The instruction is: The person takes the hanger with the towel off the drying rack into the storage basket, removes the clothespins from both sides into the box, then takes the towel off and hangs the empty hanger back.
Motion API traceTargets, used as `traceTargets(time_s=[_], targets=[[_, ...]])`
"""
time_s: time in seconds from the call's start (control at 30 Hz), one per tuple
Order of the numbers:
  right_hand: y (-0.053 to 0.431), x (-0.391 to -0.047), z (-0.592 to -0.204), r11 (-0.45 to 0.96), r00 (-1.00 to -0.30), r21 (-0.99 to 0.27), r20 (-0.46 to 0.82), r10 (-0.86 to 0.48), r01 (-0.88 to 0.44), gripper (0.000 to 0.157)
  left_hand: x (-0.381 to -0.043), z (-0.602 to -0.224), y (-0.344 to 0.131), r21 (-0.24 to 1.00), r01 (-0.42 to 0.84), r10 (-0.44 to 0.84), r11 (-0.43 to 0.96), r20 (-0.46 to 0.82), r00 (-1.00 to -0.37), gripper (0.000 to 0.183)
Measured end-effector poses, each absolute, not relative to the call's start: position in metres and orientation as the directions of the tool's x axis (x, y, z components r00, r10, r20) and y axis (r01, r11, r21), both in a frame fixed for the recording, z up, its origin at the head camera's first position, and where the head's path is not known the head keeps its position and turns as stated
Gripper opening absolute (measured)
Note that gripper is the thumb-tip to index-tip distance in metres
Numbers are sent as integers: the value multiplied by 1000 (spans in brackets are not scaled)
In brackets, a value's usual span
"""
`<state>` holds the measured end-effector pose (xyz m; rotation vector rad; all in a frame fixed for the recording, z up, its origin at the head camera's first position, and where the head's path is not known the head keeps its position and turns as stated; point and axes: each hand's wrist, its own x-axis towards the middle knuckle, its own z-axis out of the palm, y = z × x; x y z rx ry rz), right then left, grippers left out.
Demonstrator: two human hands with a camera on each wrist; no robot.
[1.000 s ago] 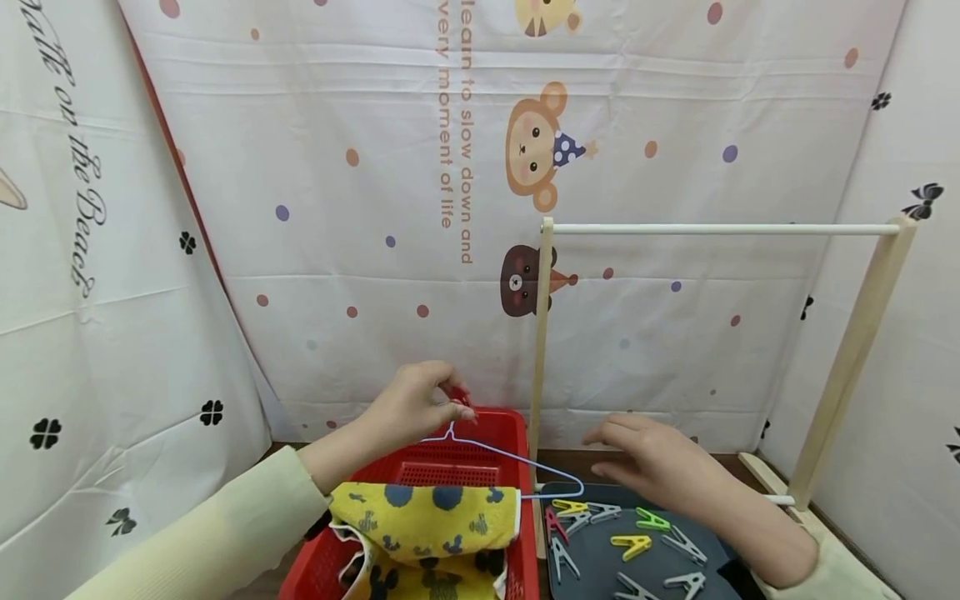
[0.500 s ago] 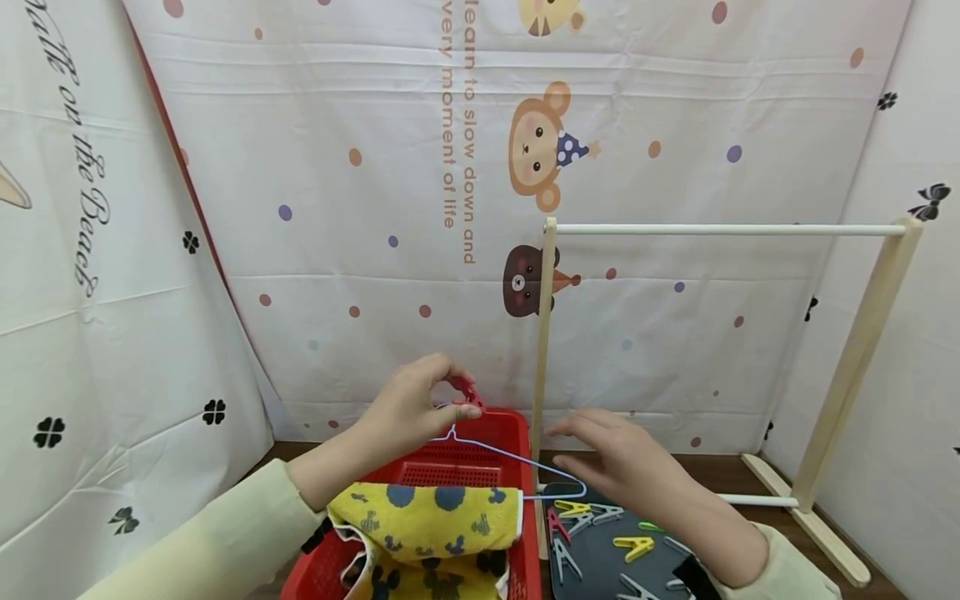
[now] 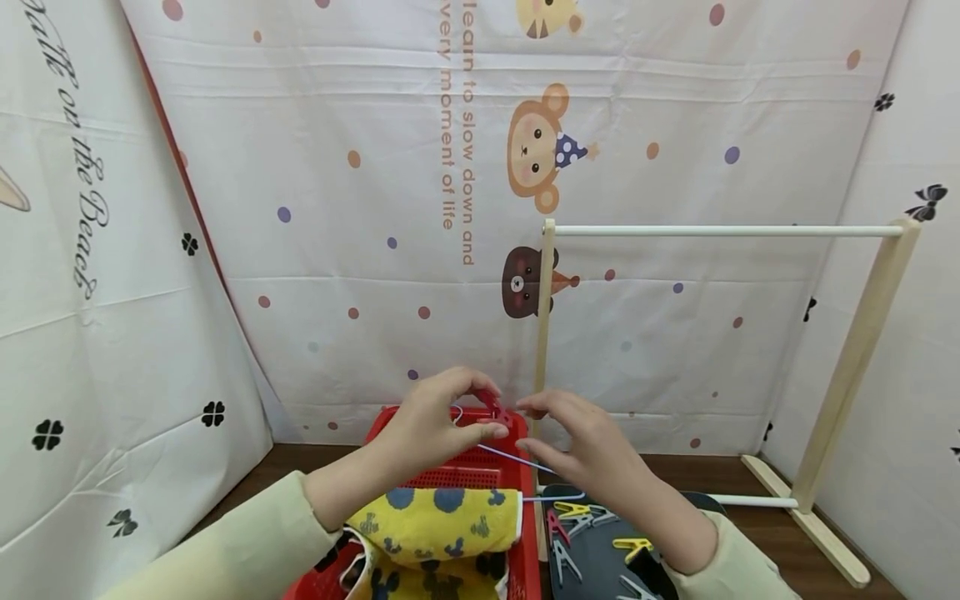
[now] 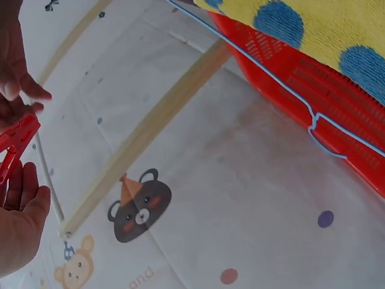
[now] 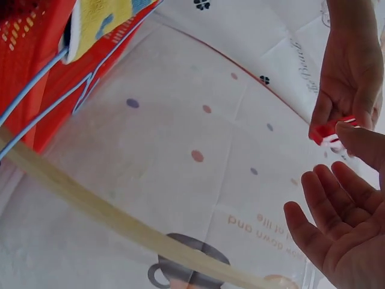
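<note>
A red clothespin [image 3: 498, 412] is pinched between the thumb and fingers of my left hand [image 3: 435, 421], above the red basket. My right hand [image 3: 588, 442] hovers just to its right with thumb and fingers apart, holding nothing. In the left wrist view the clothespin [image 4: 19, 143] lies between the two hands; the right wrist view shows it [image 5: 337, 127] still in the left hand's fingertips. Below, a blue wire hanger [image 3: 517, 457] carries a yellow towel [image 3: 442, 521] with blue and dark prints, over the basket. The left hand covers part of the hanger.
A red plastic basket [image 3: 531, 533] sits under the towel. Right of it, a dark grey tray [image 3: 592, 567] holds several clothespins, yellow, grey and pink. A wooden rack with a white rod [image 3: 720, 231] stands behind the tray. Printed cloth hangs around the wooden surface [image 3: 780, 533].
My right hand has moved left from over the tray toward the red clothespin. My left hand has shifted slightly right, still pinching the clothespin. Towel and hanger have barely moved.
</note>
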<state>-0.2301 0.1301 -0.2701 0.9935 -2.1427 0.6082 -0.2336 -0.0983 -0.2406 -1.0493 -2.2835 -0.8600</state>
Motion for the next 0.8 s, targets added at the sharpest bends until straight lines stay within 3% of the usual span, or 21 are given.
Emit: traceTargets(time_s=[0.8], targets=[[119,-226,-270,525,-565,-335,737,-371,-782,35,-228,-246,-85,405,818,518,409,634,-573,35]])
